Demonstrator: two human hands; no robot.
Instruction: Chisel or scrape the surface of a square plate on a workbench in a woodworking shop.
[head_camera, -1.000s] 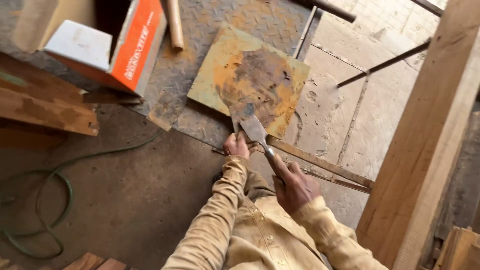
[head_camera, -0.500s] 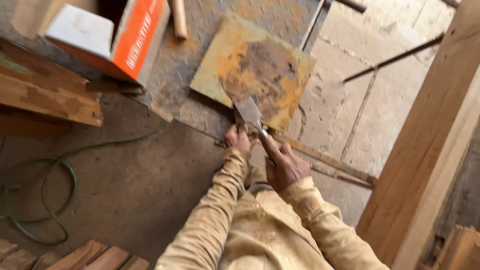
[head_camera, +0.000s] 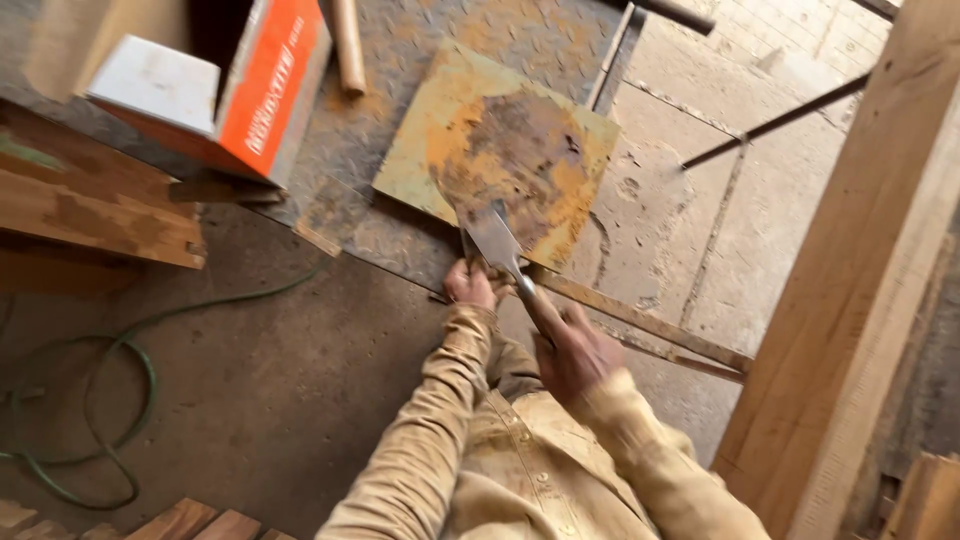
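Your right hand (head_camera: 580, 350) is wrapped tight around the handle of one chisel (head_camera: 505, 255). Your left hand (head_camera: 472, 283) is curled shut near the wide metal blade, and it looks pinched on the blade's side, though the fingers hide the exact spot.

The chisel runs in a slant, from your right hand up and away to the left. Its blade tip rests on the near edge of one rusty yellow metal plate (head_camera: 500, 140). The plate lies flat on the floor (head_camera: 250, 380), just past both hands. Your left hand is the closer one to the plate.

One orange and white box (head_camera: 230, 90) stands to the far left of the plate. One green hose (head_camera: 120, 400) curls on the floor at the left. One big wooden beam (head_camera: 850, 300) leans at the right.
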